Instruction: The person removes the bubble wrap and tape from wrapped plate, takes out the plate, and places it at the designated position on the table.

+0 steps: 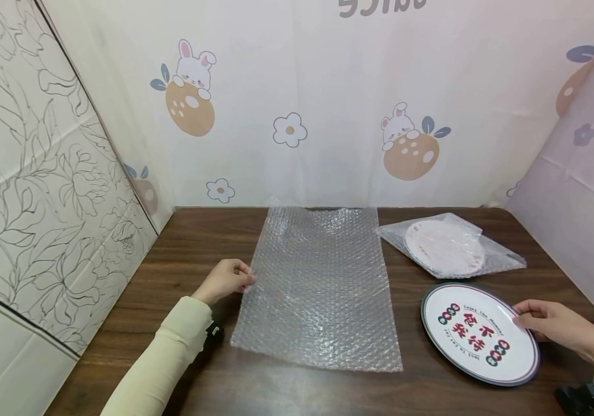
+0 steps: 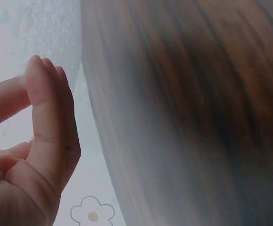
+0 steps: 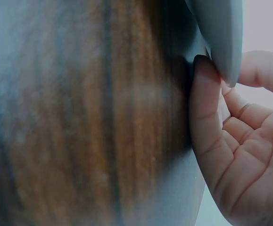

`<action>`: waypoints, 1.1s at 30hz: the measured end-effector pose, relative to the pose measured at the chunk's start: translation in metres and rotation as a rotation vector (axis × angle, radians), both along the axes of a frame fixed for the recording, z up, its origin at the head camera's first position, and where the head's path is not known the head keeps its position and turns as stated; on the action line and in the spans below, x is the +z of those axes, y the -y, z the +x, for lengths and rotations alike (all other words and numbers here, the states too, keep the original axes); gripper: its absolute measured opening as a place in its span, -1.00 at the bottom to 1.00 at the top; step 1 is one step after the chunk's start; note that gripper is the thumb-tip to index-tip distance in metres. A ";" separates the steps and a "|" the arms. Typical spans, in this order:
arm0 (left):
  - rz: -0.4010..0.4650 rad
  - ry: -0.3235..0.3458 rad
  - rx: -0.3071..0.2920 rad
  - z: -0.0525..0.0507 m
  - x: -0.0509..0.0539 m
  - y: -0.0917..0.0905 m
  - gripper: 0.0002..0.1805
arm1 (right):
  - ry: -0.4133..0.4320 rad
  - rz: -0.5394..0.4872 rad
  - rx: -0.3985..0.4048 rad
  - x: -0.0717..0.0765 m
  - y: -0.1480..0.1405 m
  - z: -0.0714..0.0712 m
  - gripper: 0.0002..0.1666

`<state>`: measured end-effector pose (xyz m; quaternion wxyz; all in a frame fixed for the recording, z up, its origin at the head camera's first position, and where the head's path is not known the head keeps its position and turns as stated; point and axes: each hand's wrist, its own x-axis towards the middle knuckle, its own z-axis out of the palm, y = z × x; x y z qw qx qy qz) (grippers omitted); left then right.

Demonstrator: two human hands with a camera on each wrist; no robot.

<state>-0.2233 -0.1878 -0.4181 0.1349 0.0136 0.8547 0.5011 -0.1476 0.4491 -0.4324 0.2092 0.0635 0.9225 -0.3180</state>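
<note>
A sheet of clear bubble wrap (image 1: 323, 289) lies flat across the middle of the wooden table. My left hand (image 1: 229, 279) pinches its left edge between thumb and fingers; the left wrist view shows the fingertips meeting at the bubble wrap (image 2: 56, 33). On the right, my right hand (image 1: 552, 326) grips the right rim of an oval white plate (image 1: 476, 358) with a dark edge and red and green printing. In the right wrist view the thumb is on one face of the plate (image 3: 223, 37) and the fingers are curled under the other.
Behind the plate lies another plate wrapped in bubble wrap (image 1: 445, 245). A white curtain (image 1: 297, 69) printed with rabbits and flowers hangs along the table's back edge. At the left stands a flower-patterned panel (image 1: 42, 144). Dark wood tabletop (image 1: 182, 254) shows left of the sheet.
</note>
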 end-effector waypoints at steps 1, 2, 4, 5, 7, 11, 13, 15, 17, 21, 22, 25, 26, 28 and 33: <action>0.000 0.000 0.007 0.000 0.000 0.001 -0.86 | 0.000 0.000 -0.001 0.000 0.000 0.000 -0.50; -0.001 -0.002 0.011 0.000 0.000 0.003 -0.86 | 0.000 -0.001 -0.001 0.000 0.000 0.000 -0.49; -0.009 -0.009 0.018 0.001 0.001 0.006 -0.86 | -0.005 -0.001 0.004 0.000 0.000 0.000 -0.49; -0.008 -0.012 0.024 0.001 0.002 0.007 -0.86 | -0.006 -0.001 0.004 0.000 -0.001 0.000 -0.49; -0.008 -0.018 0.039 0.001 0.003 0.010 -0.85 | -0.008 0.001 0.007 0.000 -0.001 0.000 -0.47; -0.011 -0.032 0.052 0.002 0.006 0.018 -0.83 | -0.014 0.009 0.016 0.000 -0.002 0.000 -0.46; -0.010 -0.036 0.053 0.002 0.007 0.022 -0.81 | -0.016 0.013 0.018 0.000 -0.002 0.000 -0.46; -0.005 -0.039 0.059 0.003 0.008 0.026 -0.80 | -0.017 0.011 0.018 0.000 -0.002 0.000 -0.47; -0.003 -0.044 0.057 0.004 0.009 0.031 -0.79 | -0.017 0.011 0.018 0.000 -0.002 0.000 -0.47; -0.026 -0.062 0.058 0.006 0.009 0.043 -0.75 | -0.017 0.009 0.019 0.000 -0.002 0.001 -0.46; -0.033 -0.063 0.061 0.007 0.009 0.046 -0.74 | -0.018 0.009 0.018 0.000 -0.002 0.001 -0.46; -0.040 -0.060 0.074 0.008 0.009 0.057 -0.71 | -0.023 0.007 0.024 0.000 -0.002 0.001 -0.47; -0.045 -0.058 0.080 0.009 0.009 0.061 -0.70 | -0.025 0.007 0.026 0.000 -0.002 0.001 -0.47; -0.049 -0.056 0.091 0.010 0.010 0.068 -0.69 | -0.031 0.005 0.032 0.000 -0.003 0.001 -0.48; -0.041 -0.060 0.123 0.013 0.010 0.086 -0.66 | -0.032 0.003 0.029 0.001 -0.002 0.002 -0.48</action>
